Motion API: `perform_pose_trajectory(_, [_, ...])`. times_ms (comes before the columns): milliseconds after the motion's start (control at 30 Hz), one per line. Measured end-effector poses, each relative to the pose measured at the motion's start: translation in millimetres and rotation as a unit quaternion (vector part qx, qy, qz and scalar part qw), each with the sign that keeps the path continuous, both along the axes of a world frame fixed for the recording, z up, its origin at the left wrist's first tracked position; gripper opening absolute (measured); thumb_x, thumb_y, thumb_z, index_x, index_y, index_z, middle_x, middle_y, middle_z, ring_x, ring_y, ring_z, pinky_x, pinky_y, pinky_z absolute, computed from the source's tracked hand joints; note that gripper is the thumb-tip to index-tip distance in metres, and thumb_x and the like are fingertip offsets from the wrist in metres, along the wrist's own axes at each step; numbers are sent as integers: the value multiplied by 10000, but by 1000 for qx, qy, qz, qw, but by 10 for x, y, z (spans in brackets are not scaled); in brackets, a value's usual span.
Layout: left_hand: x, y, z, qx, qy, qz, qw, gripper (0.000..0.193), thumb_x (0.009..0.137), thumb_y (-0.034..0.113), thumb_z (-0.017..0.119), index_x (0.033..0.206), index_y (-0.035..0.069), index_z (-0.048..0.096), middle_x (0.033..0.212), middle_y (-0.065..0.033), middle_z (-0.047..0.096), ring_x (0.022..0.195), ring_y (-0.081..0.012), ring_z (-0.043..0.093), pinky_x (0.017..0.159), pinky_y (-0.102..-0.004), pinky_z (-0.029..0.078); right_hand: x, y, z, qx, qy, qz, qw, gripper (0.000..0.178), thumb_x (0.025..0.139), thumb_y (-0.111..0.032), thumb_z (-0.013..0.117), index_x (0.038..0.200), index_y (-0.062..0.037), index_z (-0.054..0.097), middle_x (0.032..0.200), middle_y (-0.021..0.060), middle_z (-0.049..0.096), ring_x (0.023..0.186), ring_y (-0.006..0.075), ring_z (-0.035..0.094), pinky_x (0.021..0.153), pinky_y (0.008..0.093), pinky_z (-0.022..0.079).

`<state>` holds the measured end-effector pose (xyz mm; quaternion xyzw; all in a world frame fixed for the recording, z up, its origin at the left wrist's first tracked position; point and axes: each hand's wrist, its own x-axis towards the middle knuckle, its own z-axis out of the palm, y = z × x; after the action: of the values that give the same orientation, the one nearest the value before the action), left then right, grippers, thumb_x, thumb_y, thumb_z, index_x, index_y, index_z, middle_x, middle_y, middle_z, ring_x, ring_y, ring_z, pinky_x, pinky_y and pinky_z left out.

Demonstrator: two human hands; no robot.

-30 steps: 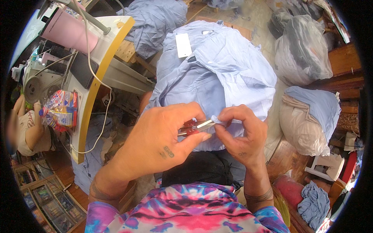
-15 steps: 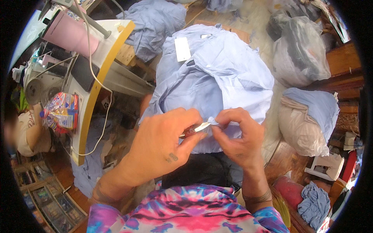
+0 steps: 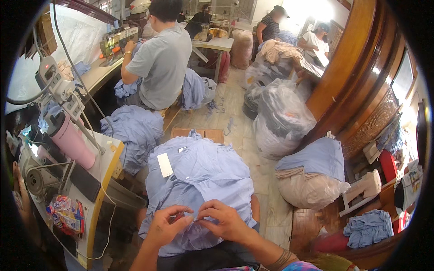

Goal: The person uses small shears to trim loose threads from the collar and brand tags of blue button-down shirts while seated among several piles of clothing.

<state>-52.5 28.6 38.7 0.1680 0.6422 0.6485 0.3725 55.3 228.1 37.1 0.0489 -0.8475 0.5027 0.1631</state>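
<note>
A pile of light blue cloth garments (image 3: 217, 169) lies over my lap, with a blank white tag (image 3: 165, 165) on top. My left hand (image 3: 165, 226) is closed round small thread snips (image 3: 174, 218); only a bit of their reddish body shows between the fingers. Close beside it, at the near side of the pile, my right hand (image 3: 224, 221) pinches an edge of the blue garment between thumb and fingertips. The fingertips of both hands almost meet, and they partly hide the cloth there.
A white table with a yellow edge (image 3: 106, 180) stands at left, bearing a pink tumbler (image 3: 74, 142) and a dark phone (image 3: 86, 183). Ahead, a person in grey (image 3: 162, 63) sits at a sewing machine. Bagged cloth (image 3: 282, 117) and a blue-and-beige bundle (image 3: 312, 176) lie at right.
The view has tipped up, bringing the room and other people into sight. My hands now appear lower and smaller, still together at the cloth. The snips' blade no longer shows.
</note>
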Motion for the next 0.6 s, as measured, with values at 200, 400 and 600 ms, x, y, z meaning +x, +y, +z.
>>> perform_pose_trajectory(200, [27,32,-228,30,-42,-74,996,197,924,97,783,1090,-2,743,922,11,689,811,-38,568,680,-199,441,33,91,60,-32,-44,49,997,204,860,-50,789,1028,-17,679,1014,98,689,914,244,704,802,339,565])
perform_pose_trajectory(400, [28,12,-182,12,80,-69,994,148,885,82,803,978,8,714,776,46,622,651,-26,476,573,-205,353,-48,200,137,-14,-64,68,996,200,843,-42,811,1005,-3,701,922,103,697,841,203,708,756,317,558])
perform_pose_trajectory(600, [28,99,-83,12,251,-65,966,141,904,85,776,996,25,687,941,-31,635,751,-80,519,650,-238,399,-83,223,159,-45,-114,37,992,175,840,-23,812,990,9,726,905,85,713,833,144,708,725,282,560])
